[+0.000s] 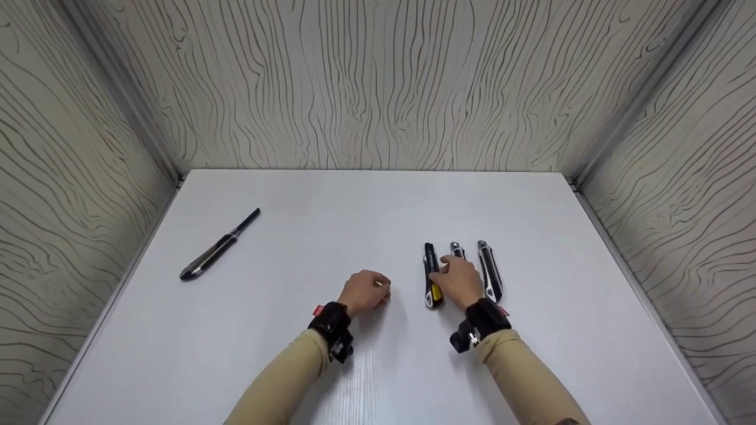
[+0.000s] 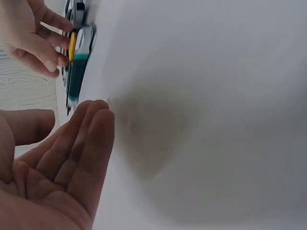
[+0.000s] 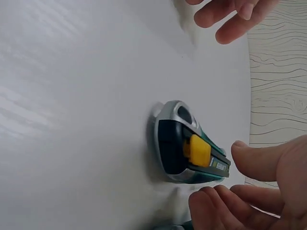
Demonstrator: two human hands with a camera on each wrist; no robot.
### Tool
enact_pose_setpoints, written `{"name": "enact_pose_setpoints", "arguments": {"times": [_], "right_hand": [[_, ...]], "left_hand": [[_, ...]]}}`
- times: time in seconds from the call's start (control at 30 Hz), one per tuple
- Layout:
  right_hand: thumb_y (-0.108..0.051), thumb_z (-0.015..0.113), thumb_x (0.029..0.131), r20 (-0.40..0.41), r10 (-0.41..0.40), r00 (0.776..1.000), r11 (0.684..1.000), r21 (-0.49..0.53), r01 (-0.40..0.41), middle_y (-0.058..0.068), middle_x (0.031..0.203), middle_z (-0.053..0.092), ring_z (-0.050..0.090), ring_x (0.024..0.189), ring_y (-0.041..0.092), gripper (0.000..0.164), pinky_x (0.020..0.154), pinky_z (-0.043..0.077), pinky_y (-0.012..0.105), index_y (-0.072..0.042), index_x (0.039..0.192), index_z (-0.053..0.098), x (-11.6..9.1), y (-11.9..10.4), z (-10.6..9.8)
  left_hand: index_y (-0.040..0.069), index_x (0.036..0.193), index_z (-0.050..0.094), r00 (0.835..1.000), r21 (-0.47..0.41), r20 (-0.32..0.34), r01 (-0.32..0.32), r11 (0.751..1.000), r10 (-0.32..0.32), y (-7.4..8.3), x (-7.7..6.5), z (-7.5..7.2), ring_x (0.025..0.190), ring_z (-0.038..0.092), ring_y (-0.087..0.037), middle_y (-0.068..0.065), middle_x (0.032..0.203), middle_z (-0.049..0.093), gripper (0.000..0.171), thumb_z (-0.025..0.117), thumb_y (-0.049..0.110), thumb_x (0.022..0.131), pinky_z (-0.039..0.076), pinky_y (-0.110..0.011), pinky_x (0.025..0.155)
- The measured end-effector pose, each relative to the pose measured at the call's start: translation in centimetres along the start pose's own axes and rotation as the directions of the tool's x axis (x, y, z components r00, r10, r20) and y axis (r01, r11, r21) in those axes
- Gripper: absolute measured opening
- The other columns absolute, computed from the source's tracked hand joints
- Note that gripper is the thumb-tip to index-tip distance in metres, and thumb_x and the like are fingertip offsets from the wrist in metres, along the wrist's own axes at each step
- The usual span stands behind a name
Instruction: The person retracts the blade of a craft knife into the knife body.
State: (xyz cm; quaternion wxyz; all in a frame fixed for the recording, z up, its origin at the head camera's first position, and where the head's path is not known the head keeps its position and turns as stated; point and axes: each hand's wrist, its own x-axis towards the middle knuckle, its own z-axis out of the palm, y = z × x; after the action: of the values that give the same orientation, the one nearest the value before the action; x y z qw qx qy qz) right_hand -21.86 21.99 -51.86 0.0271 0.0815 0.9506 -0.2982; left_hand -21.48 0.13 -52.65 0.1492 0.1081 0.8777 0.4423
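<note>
My right hand (image 1: 459, 281) is over a row of utility knives, its fingers relaxed. Its thumb lies close beside the leftmost utility knife (image 1: 433, 283), which is dark green and silver with a yellow slider. In the right wrist view, the thumb (image 3: 259, 160) and the fingers lie around the far end of that knife (image 3: 184, 148). The hand partly covers a middle knife (image 1: 457, 247); a third one (image 1: 489, 268) lies just right of the hand. My left hand (image 1: 365, 290) hovers low over the table with loosely bent fingers and holds nothing; its palm (image 2: 53, 182) shows bare.
On the left part of the white table (image 1: 331, 212) lies a knife-like tool (image 1: 215, 251) with a dark handle and a narrow dark blade, pointing back right. Wood-patterned panels (image 1: 378, 88) enclose the table at the back and both sides.
</note>
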Motion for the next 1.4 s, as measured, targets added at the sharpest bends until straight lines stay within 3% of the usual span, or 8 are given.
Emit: {"name": "enact_pose_setpoints", "arguments": {"times": [0.2, 0.37, 0.5, 0.73, 0.97, 1.07, 1.23, 1.4], "right_hand": [[-0.022, 0.072, 0.086, -0.021, -0.119, 0.993, 0.993, 0.013, 0.119, 0.012, 0.104, 0.071, 0.067, 0.092, 0.027, 0.042, 0.080, 0.054, 0.043, -0.003, 0.124, 0.065, 0.0, -2.2, 0.9], [-0.022, 0.073, 0.085, 0.036, -0.172, 0.984, 0.985, 0.037, 0.171, 0.014, 0.109, 0.072, 0.068, 0.098, 0.031, 0.041, 0.085, 0.054, 0.046, -0.006, 0.122, 0.066, 0.1, -4.1, 2.7], [-0.021, 0.074, 0.084, 0.070, -0.218, 0.973, 0.976, 0.029, 0.217, 0.013, 0.104, 0.073, 0.068, 0.095, 0.030, 0.040, 0.085, 0.054, 0.045, -0.004, 0.119, 0.067, 0.5, -5.3, 4.1], [-0.022, 0.074, 0.084, 0.161, -0.227, 0.961, 0.974, 0.032, 0.224, 0.012, 0.105, 0.073, 0.068, 0.096, 0.029, 0.042, 0.084, 0.054, 0.044, -0.005, 0.121, 0.066, 0.9, -7.6, 5.8], [-0.023, 0.074, 0.084, 0.208, -0.234, 0.950, 0.971, 0.009, 0.237, 0.012, 0.108, 0.072, 0.067, 0.097, 0.028, 0.045, 0.083, 0.054, 0.044, -0.006, 0.124, 0.064, 1.0, -8.9, 6.8], [-0.022, 0.074, 0.083, 0.214, -0.246, 0.945, 0.969, 0.028, 0.246, 0.013, 0.108, 0.072, 0.067, 0.098, 0.029, 0.046, 0.084, 0.054, 0.045, -0.005, 0.125, 0.064, 0.9, -9.3, 6.9], [-0.021, 0.074, 0.083, 0.221, -0.256, 0.941, 0.966, 0.033, 0.255, 0.013, 0.108, 0.072, 0.067, 0.098, 0.029, 0.046, 0.085, 0.054, 0.045, -0.005, 0.125, 0.064, 1.1, -10.1, 7.2], [-0.021, 0.073, 0.083, 0.229, -0.267, 0.936, 0.964, 0.052, 0.262, 0.013, 0.107, 0.072, 0.067, 0.098, 0.030, 0.046, 0.085, 0.054, 0.045, -0.005, 0.125, 0.064, 1.2, -10.4, 7.3]], "left_hand": [[0.001, 0.111, 0.071, 0.996, 0.127, -0.085, 0.018, 0.992, -0.008, -1.4, 0.1, -3.2, 0.072, 0.067, -0.017, -0.010, 0.090, 0.074, 0.025, 0.059, 0.015, 0.094, 0.054, -0.030, 0.067], [0.002, 0.108, 0.072, 0.986, 0.206, -0.166, 0.067, 0.976, -0.033, -3.2, 0.1, -5.7, 0.092, 0.068, -0.026, -0.013, 0.102, 0.073, 0.023, 0.060, 0.015, 0.093, 0.055, -0.042, 0.084], [0.002, 0.108, 0.072, 0.975, 0.240, -0.207, 0.127, 0.963, -0.077, -4.7, -0.2, -8.2, 0.097, 0.068, -0.030, -0.014, 0.105, 0.073, 0.024, 0.060, 0.016, 0.092, 0.054, -0.044, 0.087], [-0.001, 0.111, 0.070, 0.953, 0.296, -0.281, 0.193, 0.935, -0.108, -7.9, -0.8, -13.9, 0.102, 0.066, -0.038, -0.020, 0.114, 0.069, 0.029, 0.058, 0.018, 0.092, 0.053, -0.049, 0.088], [-0.005, 0.110, 0.068, 0.931, 0.375, -0.338, 0.264, 0.888, -0.134, -11.8, -2.3, -19.9, 0.103, 0.063, -0.045, -0.026, 0.114, 0.067, 0.034, 0.054, 0.018, 0.090, 0.053, -0.053, 0.088], [-0.007, 0.107, 0.069, 0.915, 0.357, -0.368, 0.305, 0.883, -0.168, -13.4, -3.0, -22.1, 0.091, 0.065, -0.043, -0.027, 0.108, 0.068, 0.033, 0.052, 0.015, 0.089, 0.055, -0.051, 0.076], [-0.006, 0.098, 0.071, 0.867, 0.305, -0.438, 0.392, 0.868, -0.238, -14.9, -4.1, -24.7, 0.074, 0.063, -0.033, -0.027, 0.097, 0.070, 0.030, 0.048, 0.009, 0.086, 0.051, -0.041, 0.058], [-0.008, 0.118, 0.062, 0.840, 0.304, -0.458, 0.456, 0.837, -0.292, -16.6, -4.4, -25.7, 0.095, 0.064, -0.047, -0.033, 0.116, 0.063, 0.040, 0.048, 0.011, 0.086, 0.055, -0.053, 0.074]]}}
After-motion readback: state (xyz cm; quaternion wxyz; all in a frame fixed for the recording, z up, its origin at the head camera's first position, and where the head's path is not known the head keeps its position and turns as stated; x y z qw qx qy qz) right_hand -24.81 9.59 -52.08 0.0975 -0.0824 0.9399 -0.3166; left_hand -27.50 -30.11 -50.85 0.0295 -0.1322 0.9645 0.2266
